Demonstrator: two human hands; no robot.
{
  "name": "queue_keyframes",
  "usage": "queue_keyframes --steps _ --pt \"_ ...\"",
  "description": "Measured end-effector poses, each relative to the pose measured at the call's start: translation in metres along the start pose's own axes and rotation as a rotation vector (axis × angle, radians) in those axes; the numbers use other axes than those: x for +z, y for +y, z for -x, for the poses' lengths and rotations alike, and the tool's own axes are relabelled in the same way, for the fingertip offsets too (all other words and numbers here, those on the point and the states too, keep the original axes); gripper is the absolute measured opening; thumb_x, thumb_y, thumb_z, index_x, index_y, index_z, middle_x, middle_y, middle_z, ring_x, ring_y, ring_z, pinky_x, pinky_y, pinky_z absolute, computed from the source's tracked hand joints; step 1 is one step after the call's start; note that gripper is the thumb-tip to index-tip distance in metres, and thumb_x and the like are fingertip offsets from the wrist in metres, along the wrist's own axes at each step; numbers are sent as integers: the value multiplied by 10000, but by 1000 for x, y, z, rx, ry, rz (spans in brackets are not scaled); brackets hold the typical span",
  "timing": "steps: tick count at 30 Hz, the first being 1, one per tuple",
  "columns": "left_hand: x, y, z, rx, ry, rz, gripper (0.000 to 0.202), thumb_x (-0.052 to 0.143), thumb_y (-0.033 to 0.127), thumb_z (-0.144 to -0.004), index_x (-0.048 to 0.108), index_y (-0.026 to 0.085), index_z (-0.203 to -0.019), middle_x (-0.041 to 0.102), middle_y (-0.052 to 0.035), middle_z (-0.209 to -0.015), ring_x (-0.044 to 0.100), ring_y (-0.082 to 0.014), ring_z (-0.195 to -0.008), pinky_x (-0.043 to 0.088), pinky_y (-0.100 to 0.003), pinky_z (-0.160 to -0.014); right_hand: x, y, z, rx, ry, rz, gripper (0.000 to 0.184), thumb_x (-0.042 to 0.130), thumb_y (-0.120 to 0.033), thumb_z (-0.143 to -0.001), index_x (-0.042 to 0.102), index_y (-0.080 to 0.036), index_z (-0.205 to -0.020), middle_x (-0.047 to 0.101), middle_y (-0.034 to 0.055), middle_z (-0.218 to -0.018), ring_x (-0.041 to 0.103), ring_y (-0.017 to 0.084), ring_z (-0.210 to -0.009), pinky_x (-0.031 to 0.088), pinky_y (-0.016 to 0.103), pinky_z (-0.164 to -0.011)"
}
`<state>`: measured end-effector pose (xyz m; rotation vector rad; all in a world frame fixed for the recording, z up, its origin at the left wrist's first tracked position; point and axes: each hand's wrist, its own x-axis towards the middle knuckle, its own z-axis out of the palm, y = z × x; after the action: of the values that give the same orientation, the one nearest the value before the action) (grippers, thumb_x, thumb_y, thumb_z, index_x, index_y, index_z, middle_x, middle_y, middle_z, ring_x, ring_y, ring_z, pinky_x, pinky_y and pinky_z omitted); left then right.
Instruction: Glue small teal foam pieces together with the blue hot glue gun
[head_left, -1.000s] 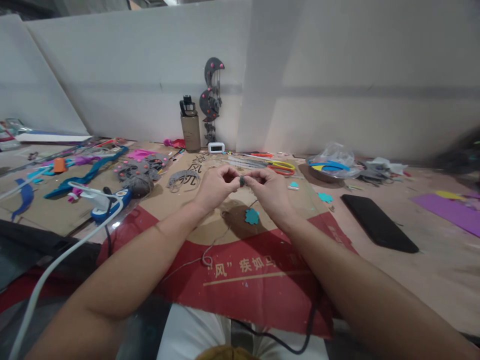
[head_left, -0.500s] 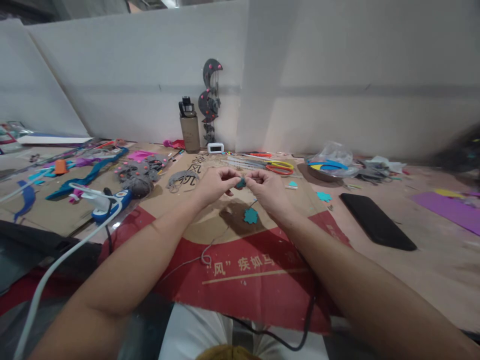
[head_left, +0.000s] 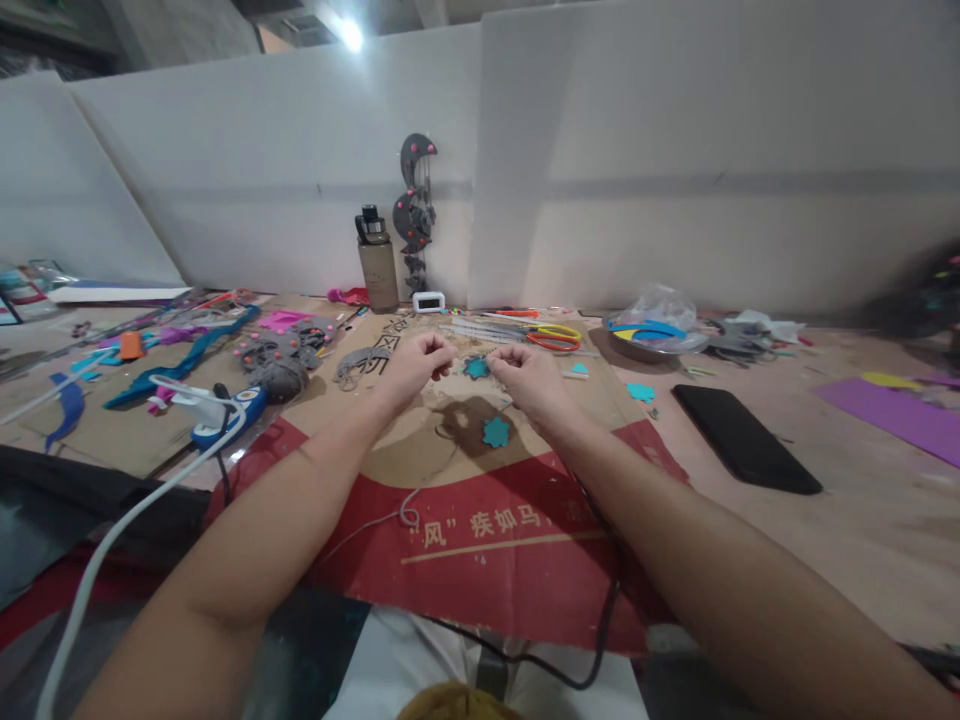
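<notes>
My left hand (head_left: 417, 362) and my right hand (head_left: 525, 375) are curled into fists, a short way apart, above a brown and red cardboard sheet (head_left: 480, 540). A small teal flower-shaped cutout (head_left: 475, 368) hangs between them, seemingly on a thin thread that both hands pinch. A second teal flower cutout (head_left: 496, 432) lies on the cardboard just below my right hand. A grey string (head_left: 409, 512) trails over the cardboard towards me.
A black phone (head_left: 742, 438) lies to the right. Scissors (head_left: 553, 335), a bowl of foam scraps (head_left: 651, 338), a water bottle (head_left: 377, 262), a small clock (head_left: 428, 301), a glue gun (head_left: 217, 412) with a white cable, and coloured foam pieces (head_left: 180, 345) crowd the table. White boards stand behind.
My hands have drawn apart from each other and moved slightly away from me. The teal cutout, earlier hidden between my fingertips, now shows in the gap between them.
</notes>
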<state>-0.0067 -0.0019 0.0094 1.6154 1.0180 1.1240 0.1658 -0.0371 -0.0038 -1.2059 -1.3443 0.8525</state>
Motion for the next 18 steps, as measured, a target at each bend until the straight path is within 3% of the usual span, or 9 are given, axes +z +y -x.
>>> queue_keyframes --steps 5,8,11,13,15,18 --pt "0 -8 -3 22 0 52 351 518 402 -816 429 187 -552 417 38 -485 384 -71 -429 318 -228 -459 1 2 0 135 -30 -154 207 636 -379 -673 555 -189 -683 410 -74 -534 284 63 -441 208 242 -450" --pt "2 -10 -2 45 25 -31 372 529 432 -824 447 182 -561 458 31 -499 400 -70 -451 337 -222 -481 1 3 -1 169 -39 -179 210 634 -379 -663 550 -187 -682 406 -76 -540 265 58 -438 188 238 -439" --pt "5 -9 -1 51 40 -32 224 662 365 -729 557 167 -714 600 5 -672 516 -83 -579 404 -210 -552 1 3 0 111 -28 -107 220 621 -397 -665 566 -185 -680 436 -63 -552 299 67 -460 217 239 -450" --pt "7 -8 -1 28 -14 29 254 679 378 -709 606 167 -831 643 -20 -786 572 -103 -681 433 -215 -591 1 3 0 44 -16 -32 216 614 -395 -663 580 -182 -675 454 -53 -558 328 76 -486 242 240 -469" --pt "7 -5 0 0 -100 48 323 622 462 -750 640 153 -842 655 -52 -804 585 -123 -719 430 -218 -581 1 2 0 -13 -14 33 202 603 -378 -663 593 -177 -682 459 -47 -555 342 84 -502 249 242 -483" --pt "7 0 4 3 -194 -59 400 564 524 -781 665 137 -773 643 -57 -740 532 -108 -631 379 -218 -516 1 1 1 -65 -16 100 183 589 -355 -670 598 -174 -694 453 -46 -545 342 87 -502 243 243 -488"
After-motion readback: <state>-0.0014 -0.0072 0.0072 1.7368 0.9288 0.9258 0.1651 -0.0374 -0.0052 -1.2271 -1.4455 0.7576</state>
